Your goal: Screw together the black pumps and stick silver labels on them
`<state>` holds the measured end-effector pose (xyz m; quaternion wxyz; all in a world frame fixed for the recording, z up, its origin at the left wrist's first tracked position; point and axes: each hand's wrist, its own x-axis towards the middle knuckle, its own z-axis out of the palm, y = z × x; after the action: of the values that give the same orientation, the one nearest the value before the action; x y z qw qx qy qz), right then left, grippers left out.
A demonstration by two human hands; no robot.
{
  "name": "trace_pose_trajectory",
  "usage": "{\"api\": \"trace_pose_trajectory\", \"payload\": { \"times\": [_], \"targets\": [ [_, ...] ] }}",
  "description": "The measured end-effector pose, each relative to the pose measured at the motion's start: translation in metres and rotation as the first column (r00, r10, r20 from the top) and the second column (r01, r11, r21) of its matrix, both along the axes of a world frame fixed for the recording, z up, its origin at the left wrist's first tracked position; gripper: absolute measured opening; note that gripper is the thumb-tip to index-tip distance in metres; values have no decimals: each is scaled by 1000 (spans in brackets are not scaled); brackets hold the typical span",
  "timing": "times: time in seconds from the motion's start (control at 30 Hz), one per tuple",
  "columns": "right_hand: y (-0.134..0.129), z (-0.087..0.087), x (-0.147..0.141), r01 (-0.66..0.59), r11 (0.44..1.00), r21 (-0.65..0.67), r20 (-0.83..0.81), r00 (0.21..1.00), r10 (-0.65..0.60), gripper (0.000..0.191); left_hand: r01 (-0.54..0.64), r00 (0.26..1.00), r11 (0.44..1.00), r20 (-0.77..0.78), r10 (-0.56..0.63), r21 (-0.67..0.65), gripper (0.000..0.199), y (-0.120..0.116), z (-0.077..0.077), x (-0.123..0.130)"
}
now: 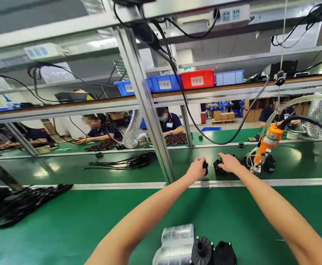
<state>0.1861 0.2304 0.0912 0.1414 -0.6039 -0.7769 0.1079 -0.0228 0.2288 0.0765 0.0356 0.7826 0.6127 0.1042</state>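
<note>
Both arms reach out over the green bench. My left hand [196,168] is closed round a small black part [205,168], beside the metal post. Just right of it, my right hand [229,163] rests on a black round part [218,168]; its fingers are partly bent over the part, and the grip is not fully clear. An orange tool [269,141] with a black hose stands to the right, another black part [269,164] beside it. Near the front edge lie clear plastic cylinders [177,243] and two black housings [202,250].
A metal post [150,110] rises left of my left hand. Black cables [130,161] lie on the far strip, and dark straps [25,202] at the left. A black cable [205,138] hangs low ahead. Bins [197,79] line the shelf. Several people sit opposite.
</note>
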Motion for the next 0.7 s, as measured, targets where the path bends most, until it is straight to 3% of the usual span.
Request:
{"api": "trace_pose_trajectory", "payload": {
  "times": [0.1, 0.17, 0.23, 0.3, 0.33, 0.47, 0.5, 0.53, 0.6, 0.7],
  "targets": [
    [-26, 12, 16, -143, 986, -83, -30, 989, 141, 31, 24, 999, 998, 42, -22, -50, 41, 25, 4, 44],
    [-54, 20, 23, -317, 928, -195, -78, 948, 308, 26, 66, 995, 994, 82, -59, -86, 39, 28, 6, 60],
    [-89, 26, 24, -495, 801, -335, -158, 868, 470, 41, 120, 987, 986, 122, -105, -115, 37, 21, 11, 66],
    [-125, 25, 18, -663, 609, -435, -269, 741, 615, 59, 173, 977, 975, 149, -152, -141, 37, 2, 20, 61],
    [-141, 22, 13, -703, 575, -419, -254, 698, 669, 59, 200, 972, 968, 156, -176, -154, 36, -11, 26, 55],
    [-174, 3, 1, -789, 579, -206, -39, 598, 801, 28, 311, 949, 922, 134, -287, -229, 19, -88, 52, 7],
    [-173, 0, 3, -787, 587, -190, -22, 601, 799, 23, 357, 934, 893, 126, -335, -273, 21, -111, 56, -8],
    [-168, -1, 6, -768, 613, -187, -11, 625, 780, 20, 425, 905, 828, 133, -405, -366, 19, -135, 58, -21],
    [-152, 2, 19, -662, 730, -172, 42, 735, 676, 15, 434, 896, 762, 138, -423, -482, 21, -179, 54, -42],
    [-118, 9, 42, -339, 939, -60, 208, 916, 344, 12, 306, 949, 810, 97, -299, -500, 17, -221, 36, -49]
  ]
}}
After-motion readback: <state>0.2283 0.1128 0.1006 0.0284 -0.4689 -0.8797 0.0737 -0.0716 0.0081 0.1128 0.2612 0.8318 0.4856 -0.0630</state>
